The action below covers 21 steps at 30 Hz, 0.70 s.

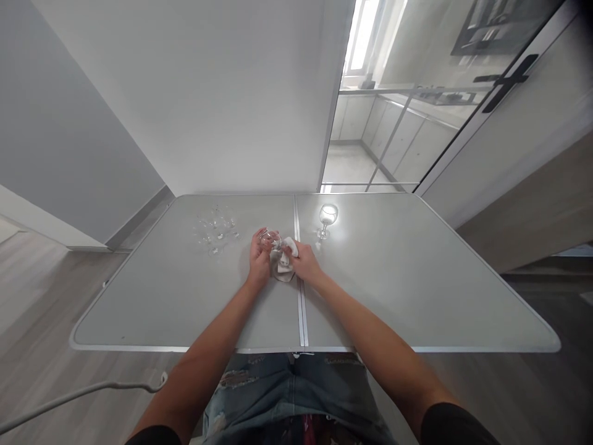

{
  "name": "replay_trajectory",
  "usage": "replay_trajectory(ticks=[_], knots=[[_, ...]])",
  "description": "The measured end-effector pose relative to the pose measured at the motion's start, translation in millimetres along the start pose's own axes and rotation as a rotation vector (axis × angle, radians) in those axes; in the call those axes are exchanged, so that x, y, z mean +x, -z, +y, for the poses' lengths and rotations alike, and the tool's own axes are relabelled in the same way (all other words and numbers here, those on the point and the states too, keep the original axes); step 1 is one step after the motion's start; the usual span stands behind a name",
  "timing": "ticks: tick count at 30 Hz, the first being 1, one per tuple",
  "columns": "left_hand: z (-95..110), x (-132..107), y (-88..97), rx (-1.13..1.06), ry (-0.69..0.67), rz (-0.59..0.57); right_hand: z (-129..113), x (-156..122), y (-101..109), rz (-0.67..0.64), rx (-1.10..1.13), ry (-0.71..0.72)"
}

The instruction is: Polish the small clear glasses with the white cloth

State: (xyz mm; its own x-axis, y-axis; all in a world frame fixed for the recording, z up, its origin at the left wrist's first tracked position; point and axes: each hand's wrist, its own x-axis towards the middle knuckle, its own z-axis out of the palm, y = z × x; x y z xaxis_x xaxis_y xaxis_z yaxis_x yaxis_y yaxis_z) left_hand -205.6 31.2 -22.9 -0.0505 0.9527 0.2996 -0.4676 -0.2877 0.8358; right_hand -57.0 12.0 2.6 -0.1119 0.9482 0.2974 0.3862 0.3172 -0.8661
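Note:
Above the middle of a grey folding table, my left hand is wrapped round a clear wine glass. My right hand grips a light grey cloth and presses it against that glass. The cloth hangs down between both hands. The two hands touch over the table's centre seam.
Several clear wine glasses stand grouped at the back left of the table. One more wine glass stands upright alone right of the seam. A white wall lies behind, a glass sliding door at the back right, and a white cable on the floor at left.

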Motion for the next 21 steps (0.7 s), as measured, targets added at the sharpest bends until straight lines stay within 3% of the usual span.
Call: replay_trajectory(ticks=[4,6,7,9,13,15,17,21], knots=[[4,-1,-2.0,0.041,-0.005,-0.014,-2,2,12,0.437,0.16,-0.145],[6,-1,-2.0,0.068,-0.017,0.001,-5,3,17,0.552,0.241,-0.169],[7,-1,-1.9,0.073,-0.024,0.013,-7,3,19,0.547,0.297,-0.161],[8,1,-1.5,0.073,-0.035,0.037,-9,2,18,0.43,0.428,-0.153],[10,3,-1.1,0.07,-0.042,0.104,-14,-1,4,-0.035,0.635,-0.182],[12,3,-1.3,0.067,-0.028,0.121,-16,-3,-2,-0.201,0.662,-0.177],[15,2,-2.1,0.051,-0.005,0.121,-15,-4,-5,-0.266,0.611,-0.15],[20,2,-5.3,-0.023,0.04,0.092,-11,-1,-4,-0.258,0.419,-0.034]])
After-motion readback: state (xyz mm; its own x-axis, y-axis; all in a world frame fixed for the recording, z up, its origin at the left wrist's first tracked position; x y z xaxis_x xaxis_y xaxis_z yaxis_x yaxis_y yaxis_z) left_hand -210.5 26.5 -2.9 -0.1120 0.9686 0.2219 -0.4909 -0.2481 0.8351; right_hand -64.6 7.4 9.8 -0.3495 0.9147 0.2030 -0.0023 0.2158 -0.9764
